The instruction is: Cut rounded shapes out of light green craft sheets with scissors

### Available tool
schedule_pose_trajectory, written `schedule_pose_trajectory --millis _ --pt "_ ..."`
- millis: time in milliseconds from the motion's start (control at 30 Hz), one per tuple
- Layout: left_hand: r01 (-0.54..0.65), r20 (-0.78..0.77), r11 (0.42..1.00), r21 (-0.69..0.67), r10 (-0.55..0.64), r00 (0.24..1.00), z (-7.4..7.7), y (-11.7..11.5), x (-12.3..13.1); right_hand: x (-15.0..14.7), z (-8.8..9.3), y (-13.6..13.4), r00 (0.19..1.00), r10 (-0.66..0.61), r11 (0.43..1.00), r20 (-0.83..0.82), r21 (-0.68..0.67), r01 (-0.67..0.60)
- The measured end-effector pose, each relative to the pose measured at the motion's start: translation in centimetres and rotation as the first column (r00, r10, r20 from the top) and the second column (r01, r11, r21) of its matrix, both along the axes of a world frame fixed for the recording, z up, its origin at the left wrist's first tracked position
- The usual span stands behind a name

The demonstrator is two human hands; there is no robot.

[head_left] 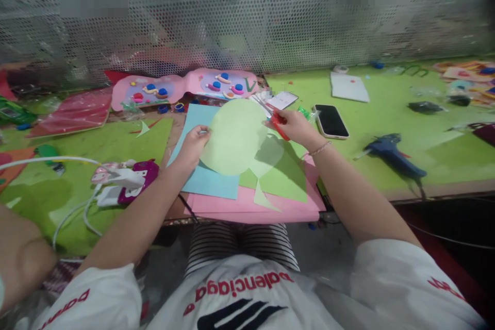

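My left hand (195,145) pinches the left edge of a pale green paper cutout (232,136) with rounded lobes. In my right hand (296,128) is a pair of red-handled scissors (277,122), its blades pointing up and left, close to the cutout's upper right edge. Below the cutout lie a light blue sheet (218,184), a brighter green sheet (288,183) and several pink sheets (247,209). A small pale green paper scrap (263,197) rests on the stack. The cutout hides part of these sheets.
Pink decorated panels (149,92) lean along the mesh at the back. To the right are a phone (331,121), a blue glue gun (394,154) and a white pad (349,87). A purple power strip (141,178) with white cables sits left; another person's limb (23,258) shows at lower left.
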State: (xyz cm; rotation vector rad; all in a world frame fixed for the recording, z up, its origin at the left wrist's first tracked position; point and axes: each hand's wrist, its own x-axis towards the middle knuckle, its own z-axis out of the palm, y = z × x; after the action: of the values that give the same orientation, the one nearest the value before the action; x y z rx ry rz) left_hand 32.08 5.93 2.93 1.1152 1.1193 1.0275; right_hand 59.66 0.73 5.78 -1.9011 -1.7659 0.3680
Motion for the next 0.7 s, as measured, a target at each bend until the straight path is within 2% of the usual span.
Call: schedule_pose_trajectory --millis 167,700 --pt "0.001 -0.035 0.999 0.040 0.001 0.999 -0.81 0.49 -0.24 0.11 0.14 -0.22 0.998 0.051 0.999 0.028 0.011 -0.051" --pt "-0.001 -0.045 1.000 0.031 0.002 0.999 -0.56 0.42 -0.27 0.34 0.01 -0.07 0.998 0.060 0.998 0.028 -0.033 -0.059"
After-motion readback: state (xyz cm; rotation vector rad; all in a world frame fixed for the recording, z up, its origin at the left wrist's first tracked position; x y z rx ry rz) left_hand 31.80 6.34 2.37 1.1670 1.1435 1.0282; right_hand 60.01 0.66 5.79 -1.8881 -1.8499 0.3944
